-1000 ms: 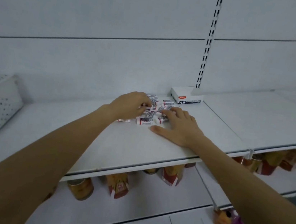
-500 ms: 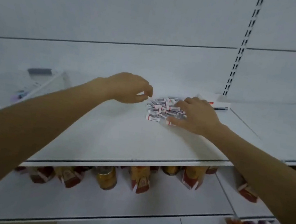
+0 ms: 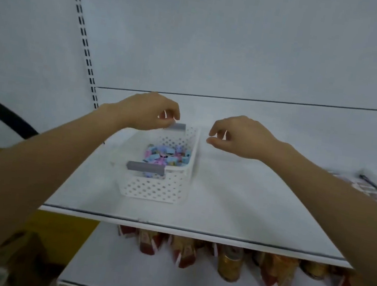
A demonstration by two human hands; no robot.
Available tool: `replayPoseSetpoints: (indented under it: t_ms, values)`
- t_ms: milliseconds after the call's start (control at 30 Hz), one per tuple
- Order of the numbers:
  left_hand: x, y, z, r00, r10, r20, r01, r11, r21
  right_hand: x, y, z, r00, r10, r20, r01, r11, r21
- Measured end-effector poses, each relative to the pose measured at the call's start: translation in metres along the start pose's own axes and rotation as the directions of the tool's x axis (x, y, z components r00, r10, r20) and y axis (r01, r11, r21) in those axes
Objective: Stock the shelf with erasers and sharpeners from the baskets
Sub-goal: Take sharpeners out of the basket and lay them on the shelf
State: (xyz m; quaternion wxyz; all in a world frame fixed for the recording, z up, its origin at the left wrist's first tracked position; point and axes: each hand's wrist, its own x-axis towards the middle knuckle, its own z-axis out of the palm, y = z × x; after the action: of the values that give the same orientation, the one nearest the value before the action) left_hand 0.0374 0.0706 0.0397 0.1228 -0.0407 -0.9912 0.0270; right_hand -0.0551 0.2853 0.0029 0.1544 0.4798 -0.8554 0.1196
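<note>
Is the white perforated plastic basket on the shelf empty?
No, the white perforated plastic basket holds a heap of small pastel pieces in blue, pink and purple.

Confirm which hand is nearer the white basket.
Left. The left hand is at the white basket, over its far handle; the right hand hangs off its right side, above the shelf.

Single head-worn wide-angle view, facing forward and down, close over the white shelf (image 3: 235, 201)

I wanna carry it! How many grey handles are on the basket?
2: the near handle on the basket's front end, the far handle at its back, by the left hand.
</note>
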Motion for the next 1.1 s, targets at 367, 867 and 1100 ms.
replayPoseSetpoints:
  t_ms: [367,867,1100]
  values:
    - [-0.027,-0.076,0.037,1.000,0.013,-0.022,-0.017,0.982,-0.188,0.070,-0.070,0.040,0.976,0.089,0.200,-0.084,0.996,-0.029]
    - [0.041,-0.073,0.096,0.909,0.011,0.417,-0.068,0.990,0.122,0.115,-0.063,0.092,0.778,0.204,0.594,-0.114,0.976,-0.186]
    - [0.048,-0.078,0.106,0.893,0.004,0.450,-0.119,0.967,0.227,0.115,-0.061,0.096,0.776,0.187,0.602,-0.015,0.960,-0.279]
